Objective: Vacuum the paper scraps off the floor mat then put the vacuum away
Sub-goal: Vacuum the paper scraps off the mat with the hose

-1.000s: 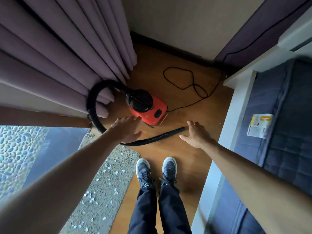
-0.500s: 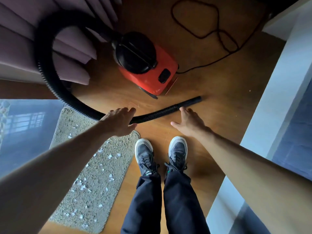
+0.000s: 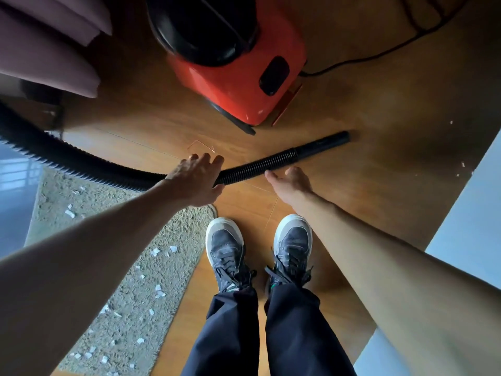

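Hose (image 3: 271,161), on floor: left hand (image 3: 195,180) and right hand (image 3: 291,183) spread wide, holding nothing; hasty lift may tip the vacuum (image 3: 244,77) just beyond.

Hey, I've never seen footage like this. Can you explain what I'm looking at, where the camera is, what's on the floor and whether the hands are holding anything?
There is no machine here: a person wears a camera on the head, so the single picture looks straight down to that person's own shoes. The left hand is spread open over a black hose; the right hand is open just beside it. Neither grips anything. Beyond the hose a red vacuum stands on the wooden floor. At lower left lies a floor mat strewn with white paper scraps, not yet vacuumed.
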Motion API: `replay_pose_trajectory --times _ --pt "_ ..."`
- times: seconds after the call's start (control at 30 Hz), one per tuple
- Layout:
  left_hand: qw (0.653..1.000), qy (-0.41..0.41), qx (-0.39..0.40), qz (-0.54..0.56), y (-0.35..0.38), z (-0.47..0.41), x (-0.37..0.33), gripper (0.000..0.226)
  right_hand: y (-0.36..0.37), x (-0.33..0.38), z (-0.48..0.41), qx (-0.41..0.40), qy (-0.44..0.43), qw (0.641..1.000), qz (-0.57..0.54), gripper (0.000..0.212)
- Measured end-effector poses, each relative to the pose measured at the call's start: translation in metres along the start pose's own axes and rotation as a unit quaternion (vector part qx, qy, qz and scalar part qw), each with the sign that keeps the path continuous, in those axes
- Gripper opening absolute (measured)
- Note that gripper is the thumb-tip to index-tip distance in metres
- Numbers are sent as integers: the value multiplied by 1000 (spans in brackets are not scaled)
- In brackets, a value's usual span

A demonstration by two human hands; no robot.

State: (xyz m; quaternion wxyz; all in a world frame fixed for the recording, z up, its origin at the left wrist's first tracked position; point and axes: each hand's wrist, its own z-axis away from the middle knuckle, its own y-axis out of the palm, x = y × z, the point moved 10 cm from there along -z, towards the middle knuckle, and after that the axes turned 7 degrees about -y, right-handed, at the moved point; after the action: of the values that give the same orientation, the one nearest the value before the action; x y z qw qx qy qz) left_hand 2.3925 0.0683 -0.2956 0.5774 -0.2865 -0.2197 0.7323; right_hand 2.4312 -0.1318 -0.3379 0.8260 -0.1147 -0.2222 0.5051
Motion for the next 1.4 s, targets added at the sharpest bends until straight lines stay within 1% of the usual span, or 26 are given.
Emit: replay_pose_trajectory --times 0.1,0.23,0.37,0.4,0.47,0.6,0.7,0.8,0.83,0.93,1.0,1.1,1.17,1.23,1.3,1.4 --pt "1000 3 14 4 19 -7 4 58 18 -6 -18 -37 56 989 -132 69" --pt "1000 -3 10 1 37 -10 11 58 42 -17 -38 -61 121 951 -279 66" --pt "1000 -2 -7 19 45 -9 11 46 62 -27 -56 -70 172 903 -387 50" --pt "1000 -2 -12 20 45 -9 10 44 66 -27 -59 -64 176 895 -405 47" --pt "1000 -4 -14 21 45 -6 7 41 69 -29 -61 -53 185 887 -421 48" --pt "999 4 -5 37 40 7 -1 43 64 -32 -42 -32 204 860 -466 47" --pt "998 15 1 69 30 21 -9 44 41 -35 -13 -64 214 843 -489 44" --pt "994 25 5 108 14 40 -21 42 8 -28 30 -97 203 836 -500 31" --pt "992 31 5 120 9 48 -26 43 -4 -25 42 -104 192 841 -496 31" --pt "988 51 -21 144 -18 73 -41 48 -42 -9 80 -146 137 846 -495 39" --pt "985 56 -47 158 -37 89 -47 50 -68 3 102 -182 92 856 -475 34" --pt "979 27 -68 189 -63 113 -52 48 -106 32 141 -225 13 866 -445 32" --pt "973 -13 -59 221 -75 127 -50 47 -125 56 163 -239 -34 869 -433 29" --pt "971 -60 -52 227 -85 140 -45 46 -141 86 185 -236 -98 872 -418 21" --pt "971 -98 -45 213 -94 152 -40 46 -149 119 209 -216 -175 876 -394 7" --pt "963 -132 -38 230 -105 171 -34 52 -148 170 249 -174 -286 886 -320 12"
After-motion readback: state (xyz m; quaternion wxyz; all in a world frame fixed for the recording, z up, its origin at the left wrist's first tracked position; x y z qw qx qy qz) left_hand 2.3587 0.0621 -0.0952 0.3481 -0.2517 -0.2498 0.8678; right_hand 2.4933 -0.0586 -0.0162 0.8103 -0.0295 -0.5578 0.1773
